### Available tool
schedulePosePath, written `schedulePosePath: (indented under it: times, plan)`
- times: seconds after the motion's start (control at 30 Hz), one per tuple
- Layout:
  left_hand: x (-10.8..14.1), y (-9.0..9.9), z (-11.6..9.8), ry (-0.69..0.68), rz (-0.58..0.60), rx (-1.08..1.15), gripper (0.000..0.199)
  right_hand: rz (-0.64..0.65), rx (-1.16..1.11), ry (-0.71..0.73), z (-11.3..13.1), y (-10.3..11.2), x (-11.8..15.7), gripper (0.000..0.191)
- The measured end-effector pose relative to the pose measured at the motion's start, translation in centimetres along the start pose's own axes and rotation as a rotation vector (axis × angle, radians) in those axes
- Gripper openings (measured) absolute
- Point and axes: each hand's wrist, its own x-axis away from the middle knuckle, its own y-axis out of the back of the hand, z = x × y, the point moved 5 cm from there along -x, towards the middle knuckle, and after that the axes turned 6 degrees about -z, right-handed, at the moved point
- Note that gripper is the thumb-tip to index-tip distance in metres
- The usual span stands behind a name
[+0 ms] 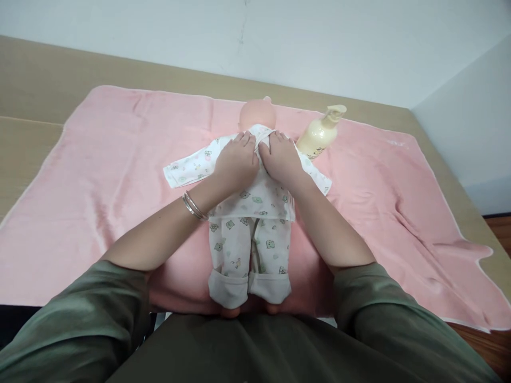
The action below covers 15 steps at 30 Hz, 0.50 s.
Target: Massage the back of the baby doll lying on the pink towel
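Note:
A baby doll [257, 113] with a bald head lies stretched out in a white patterned shirt [255, 199] and matching trousers [231, 244] with turned-up cuffs. My left hand [238, 162] rests flat on the upper left of the shirt, close to its neckline. On the other side of the neckline, my right hand [282, 159] lies flat too, its thumb towards the left hand. Neither hand visibly grips anything. The shirt's sleeves spread out to both sides. Just beyond my right hand stands a cream-coloured pump bottle [317, 135], its lower part partly hidden.
Under the doll a pink blanket [131, 159] with some wrinkles covers much of the wooden table [35, 72]. A white wall [179, 37] rises behind the table's far edge. The doll's feet reach the near edge, close to my body.

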Motion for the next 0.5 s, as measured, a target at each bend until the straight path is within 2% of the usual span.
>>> schedulePosePath:
  times: [0.1, 0.2, 0.3, 0.4, 0.5]
  plan:
    - [-1.4, -0.4, 1.6, 0.062, 0.036, 0.025, 0.064, -0.017, 0.065, 0.019, 1.6, 0.2, 1.6, 0.059]
    - [-2.1, -0.8, 3.0, 0.106, -0.029, 0.032, 0.062, -0.030, 0.121, 0.073, 3.5, 0.1, 3.5, 0.061]
    - [-2.1, -1.4, 3.7, 0.094, -0.089, 0.036, 0.059, -0.025, 0.135, 0.123, 4.4, -0.2, 4.4, 0.064]
    - [-1.9, -1.7, 3.7, 0.072, -0.113, 0.036, 0.059, 0.000, 0.065, 0.120, 3.9, -0.5, 3.3, 0.064]
    - [-1.7, -1.7, 3.3, 0.075, -0.137, 0.025, 0.059, 0.036, -0.011, 0.023, 2.2, -0.6, 1.5, 0.065]
